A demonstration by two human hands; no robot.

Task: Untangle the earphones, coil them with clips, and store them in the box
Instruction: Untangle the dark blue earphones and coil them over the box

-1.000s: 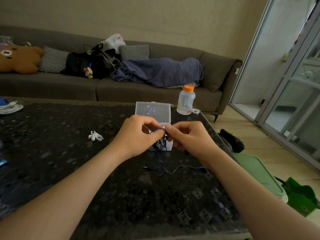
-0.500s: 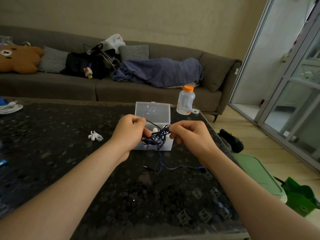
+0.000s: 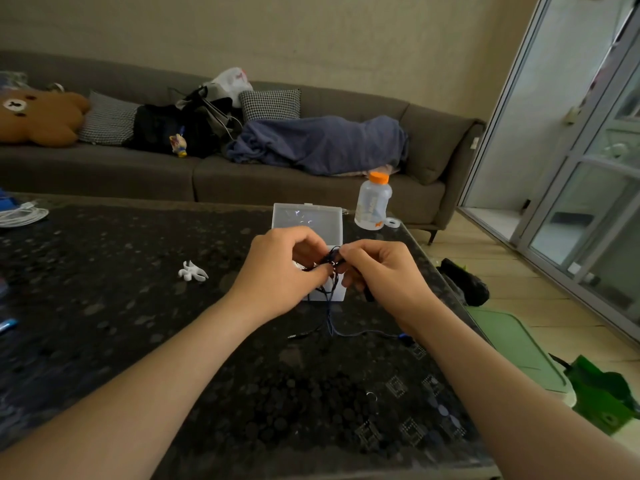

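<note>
- White clip (image 3: 192, 271): lying on the dark table (image 3: 104, 306), well left of the work, likely waiting for the coiling step.
- Left hand (image 3: 277, 271): pinching the dark earphones (image 3: 329, 263), apparently anchoring the knot.
- Earphones: bunching between both hands just above the clear box (image 3: 308, 218) (lid standing open, ready for storing), tail trailing onto the table.
- Right hand (image 3: 384, 275): pinching a strand, seemingly teasing it loose.
- Bottle (image 3: 373, 202): standing behind, right of the box.

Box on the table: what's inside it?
Mostly hidden. Of the box, only the raised lid and a strip of front wall show; the left hand and right hand, pinching the tangled earphones, cover its inside.
</note>
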